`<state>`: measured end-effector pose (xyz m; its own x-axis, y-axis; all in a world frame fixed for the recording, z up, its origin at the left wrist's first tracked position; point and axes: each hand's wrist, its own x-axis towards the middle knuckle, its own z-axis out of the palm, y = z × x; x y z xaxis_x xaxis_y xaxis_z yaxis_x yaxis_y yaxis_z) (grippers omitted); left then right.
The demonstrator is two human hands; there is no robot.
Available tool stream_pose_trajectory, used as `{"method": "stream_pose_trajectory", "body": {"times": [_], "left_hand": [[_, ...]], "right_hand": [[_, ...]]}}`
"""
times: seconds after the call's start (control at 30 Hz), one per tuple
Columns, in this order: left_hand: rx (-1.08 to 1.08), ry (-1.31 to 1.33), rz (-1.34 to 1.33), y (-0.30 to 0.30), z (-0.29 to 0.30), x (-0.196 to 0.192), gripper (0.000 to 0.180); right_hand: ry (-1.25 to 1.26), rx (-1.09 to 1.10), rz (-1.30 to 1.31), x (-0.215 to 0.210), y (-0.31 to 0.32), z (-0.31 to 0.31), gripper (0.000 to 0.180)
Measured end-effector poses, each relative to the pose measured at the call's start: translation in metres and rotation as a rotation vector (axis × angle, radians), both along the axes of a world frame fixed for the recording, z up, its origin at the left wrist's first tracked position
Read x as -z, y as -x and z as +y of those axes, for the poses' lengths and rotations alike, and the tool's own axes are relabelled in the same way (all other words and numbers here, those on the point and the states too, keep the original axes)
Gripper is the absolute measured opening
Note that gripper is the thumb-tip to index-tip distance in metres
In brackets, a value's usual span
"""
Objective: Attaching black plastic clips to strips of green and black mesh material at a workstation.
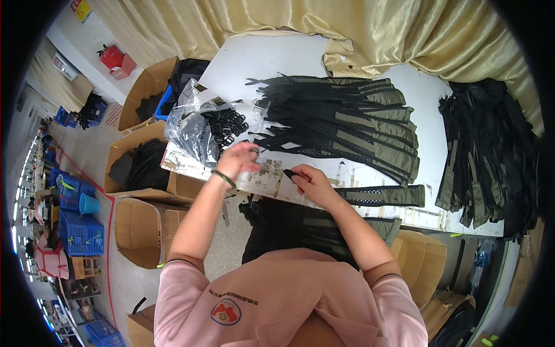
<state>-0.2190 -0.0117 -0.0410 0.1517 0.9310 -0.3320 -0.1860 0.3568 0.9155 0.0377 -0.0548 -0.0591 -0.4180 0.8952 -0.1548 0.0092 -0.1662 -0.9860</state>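
Observation:
My left hand (239,160), wearing a dark green bangle, is at the table's front edge beside a pile of black plastic strap buckles (225,124). A small black buckle (254,150) shows at its curled fingertips, somewhat blurred. The buckles spill from a clear plastic bag (191,134). My right hand (310,182) pinches the black end of a strap (289,173). That strap seems to belong to the black mesh and olive strap piece (384,196) lying under my right forearm. Similar strap pieces (358,124) lie fanned out across the table behind my hands.
A second heap of black and olive straps (480,156) hangs over the table's right end. More black pieces (289,228) lie across my lap. Cardboard boxes (139,222) stand on the left, another box (422,263) at the right. A gold curtain (277,17) borders the white table (243,55).

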Motion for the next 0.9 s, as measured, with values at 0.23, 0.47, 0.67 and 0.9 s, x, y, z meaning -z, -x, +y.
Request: {"method": "stream_pose_trajectory", "body": {"times": [0.23,0.47,0.67,0.9], "left_hand": [[-0.027,0.21,-0.524,-0.057,-0.05,0.014,0.014],[0.071,0.301,-0.721,-0.072,-0.059,0.019,0.009],[0.097,0.371,-0.746,-0.081,-0.062,0.019,0.008],[0.119,0.366,-0.74,-0.086,-0.065,0.02,0.01]], "right_hand": [[-0.02,0.02,0.095,-0.013,-0.003,-0.009,0.015],[-0.027,-0.022,0.106,-0.014,-0.015,-0.011,0.015],[-0.032,-0.09,0.121,-0.025,-0.018,-0.012,0.013],[-0.02,-0.192,0.068,-0.032,-0.022,-0.011,0.015]]}}
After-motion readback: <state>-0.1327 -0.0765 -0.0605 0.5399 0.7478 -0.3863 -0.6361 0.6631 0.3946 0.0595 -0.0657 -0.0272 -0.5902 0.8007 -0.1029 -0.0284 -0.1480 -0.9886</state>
